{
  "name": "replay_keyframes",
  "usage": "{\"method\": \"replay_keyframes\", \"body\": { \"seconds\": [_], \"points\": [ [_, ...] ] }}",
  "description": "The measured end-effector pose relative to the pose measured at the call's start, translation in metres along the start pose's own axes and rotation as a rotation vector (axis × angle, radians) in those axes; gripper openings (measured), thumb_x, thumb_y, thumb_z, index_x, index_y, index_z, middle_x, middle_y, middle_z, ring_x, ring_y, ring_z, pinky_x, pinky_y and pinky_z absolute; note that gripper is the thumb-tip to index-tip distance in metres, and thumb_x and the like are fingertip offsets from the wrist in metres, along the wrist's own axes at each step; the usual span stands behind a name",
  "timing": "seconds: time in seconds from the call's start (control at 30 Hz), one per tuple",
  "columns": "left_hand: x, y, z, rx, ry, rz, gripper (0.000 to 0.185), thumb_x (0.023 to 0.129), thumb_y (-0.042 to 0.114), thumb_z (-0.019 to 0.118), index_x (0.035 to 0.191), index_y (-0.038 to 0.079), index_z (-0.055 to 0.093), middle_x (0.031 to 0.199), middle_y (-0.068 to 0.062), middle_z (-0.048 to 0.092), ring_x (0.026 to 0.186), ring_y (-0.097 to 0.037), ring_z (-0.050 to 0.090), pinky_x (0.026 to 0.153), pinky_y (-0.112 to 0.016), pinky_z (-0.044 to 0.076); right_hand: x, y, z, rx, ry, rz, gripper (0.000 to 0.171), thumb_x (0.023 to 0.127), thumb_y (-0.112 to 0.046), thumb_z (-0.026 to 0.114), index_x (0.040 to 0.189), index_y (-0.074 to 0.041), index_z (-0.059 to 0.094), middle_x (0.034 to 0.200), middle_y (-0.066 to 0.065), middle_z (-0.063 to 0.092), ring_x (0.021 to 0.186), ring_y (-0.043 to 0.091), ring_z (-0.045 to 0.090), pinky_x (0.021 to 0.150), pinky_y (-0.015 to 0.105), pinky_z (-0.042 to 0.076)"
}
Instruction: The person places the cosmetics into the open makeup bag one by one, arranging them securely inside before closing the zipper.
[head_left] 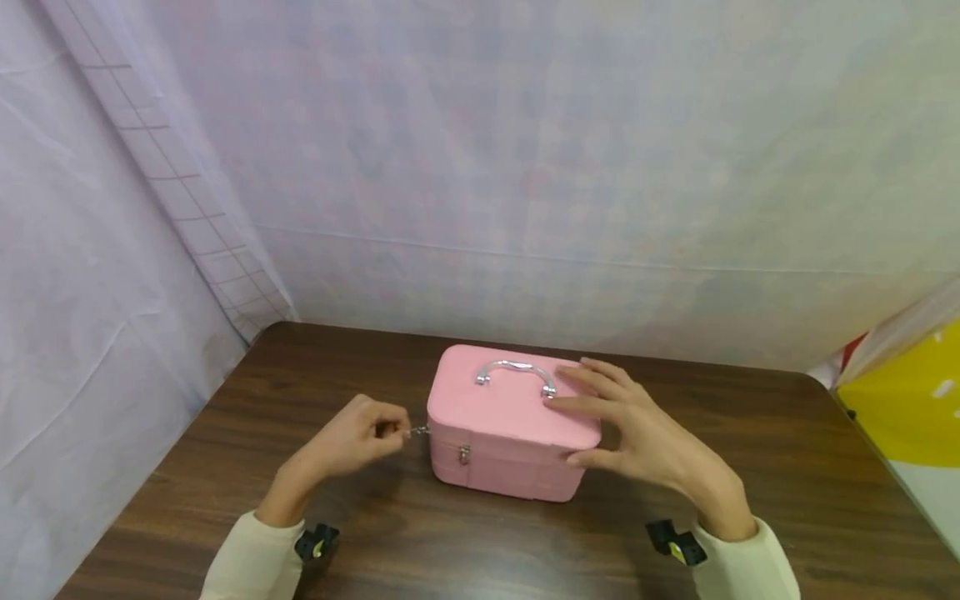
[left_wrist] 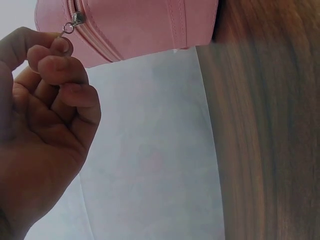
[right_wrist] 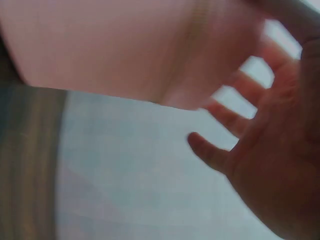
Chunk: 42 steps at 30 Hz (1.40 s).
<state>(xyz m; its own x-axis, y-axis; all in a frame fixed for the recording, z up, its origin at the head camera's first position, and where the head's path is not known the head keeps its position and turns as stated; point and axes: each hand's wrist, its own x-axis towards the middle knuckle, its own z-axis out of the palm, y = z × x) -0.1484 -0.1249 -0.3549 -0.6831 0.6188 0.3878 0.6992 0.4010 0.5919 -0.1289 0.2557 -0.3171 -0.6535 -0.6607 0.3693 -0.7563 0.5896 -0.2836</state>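
Note:
A pink vanity case with a silver carry handle on its lid stands on the wooden table. On its front is a small metal clasp. At the case's left side my left hand pinches a zipper pull between thumb and finger, and the other fingers are curled. My right hand spreads over the right end of the case, fingers on or just above the lid and the thumb by the front edge. In the right wrist view its fingers look extended beside the pink side, which is blurred.
The dark wooden table reaches back to a pale patterned cloth hanging behind it. White sheeting hangs on the left. A yellow item is beyond the table's right edge. Each wrist bears a black camera mount.

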Motion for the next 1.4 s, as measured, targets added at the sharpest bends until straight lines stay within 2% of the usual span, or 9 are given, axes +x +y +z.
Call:
{"method": "replay_keyframes", "body": {
  "seconds": [0.1,0.2,0.6,0.97,1.17,1.4],
  "points": [
    [0.001,0.002,0.002,-0.009,-0.007,0.003,0.019,0.074,-0.005,0.058,0.069,0.013,0.061,0.059,0.015,0.045,0.052,0.001,0.039,0.046,-0.018,0.033,0.000,0.010,0.011,0.061,-0.016,-0.004,0.071,0.074,-0.049,0.079,0.137,-0.030,0.053,0.154,0.003,0.027,0.141,0.033,0.010,0.103,0.063,0.021],
    [0.004,0.004,0.004,-0.008,-0.019,0.004,0.022,0.074,-0.004,0.058,0.068,0.017,0.060,0.059,0.016,0.044,0.052,0.001,0.038,0.046,-0.018,0.032,0.000,0.016,0.019,0.072,0.003,-0.019,0.074,0.073,-0.048,0.080,0.139,-0.030,0.051,0.155,0.005,0.023,0.141,0.034,0.007,0.101,0.065,0.021],
    [0.006,0.007,0.008,-0.027,-0.058,0.004,0.018,0.076,-0.002,0.059,0.069,0.014,0.060,0.060,0.016,0.041,0.053,0.002,0.039,0.047,-0.018,0.033,0.004,0.020,0.029,-0.026,0.120,-0.111,0.068,0.073,-0.052,0.076,0.134,-0.030,0.056,0.147,0.007,0.037,0.136,0.035,0.021,0.096,0.062,0.030],
    [0.009,0.015,0.019,0.138,-0.046,0.048,0.019,0.075,0.004,0.062,0.063,0.018,0.055,0.055,0.018,0.037,0.050,0.006,0.034,0.046,-0.014,0.029,0.009,0.020,0.032,-0.068,0.192,-0.146,0.066,0.073,-0.055,0.074,0.131,-0.031,0.059,0.142,0.007,0.043,0.131,0.033,0.029,0.093,0.059,0.033],
    [0.010,0.017,0.023,0.166,-0.008,0.086,0.023,0.073,0.004,0.061,0.060,0.019,0.050,0.054,0.018,0.035,0.049,0.007,0.031,0.045,-0.013,0.026,0.008,0.021,0.034,-0.070,0.190,-0.132,0.064,0.073,-0.055,0.074,0.131,-0.032,0.059,0.142,0.005,0.044,0.130,0.032,0.032,0.092,0.057,0.035],
    [0.011,0.020,0.025,0.118,-0.038,0.086,0.026,0.074,0.001,0.059,0.060,0.018,0.047,0.054,0.018,0.033,0.049,0.007,0.030,0.046,-0.013,0.024,0.008,0.020,0.036,-0.072,0.180,-0.075,0.066,0.071,-0.056,0.075,0.132,-0.035,0.058,0.143,0.003,0.043,0.133,0.032,0.028,0.096,0.059,0.033]
  ]
}}
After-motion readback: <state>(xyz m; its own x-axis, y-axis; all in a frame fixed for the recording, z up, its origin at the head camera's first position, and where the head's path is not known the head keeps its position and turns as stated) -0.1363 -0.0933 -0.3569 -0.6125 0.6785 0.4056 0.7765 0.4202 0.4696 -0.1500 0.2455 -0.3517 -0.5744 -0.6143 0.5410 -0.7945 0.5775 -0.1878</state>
